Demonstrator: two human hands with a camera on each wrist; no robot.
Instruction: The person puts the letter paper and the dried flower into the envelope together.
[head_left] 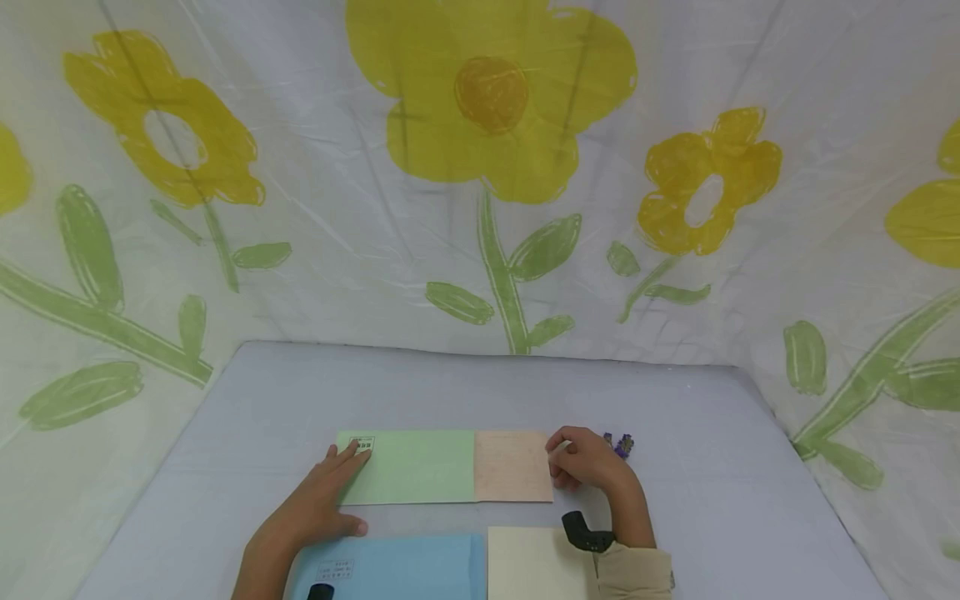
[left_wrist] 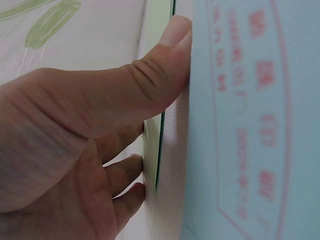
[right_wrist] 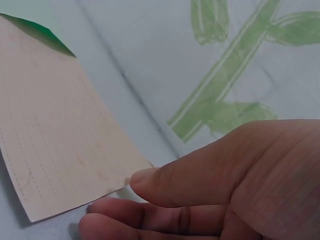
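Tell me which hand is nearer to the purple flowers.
Right. The right hand is just beside the purple flowers, at the right edge of the pink paper; the left hand is farther off, at the green envelope's left end.

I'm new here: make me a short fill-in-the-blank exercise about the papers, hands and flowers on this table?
1. The left hand rests its fingers on the green envelope, from which the pink sheet projects to the ____ in the head view.
2. The little flowers beside the right hand are coloured ____.
3. In the head view, the blue envelope lies to the ____ of the cream paper.

Missing words: right; purple; left.
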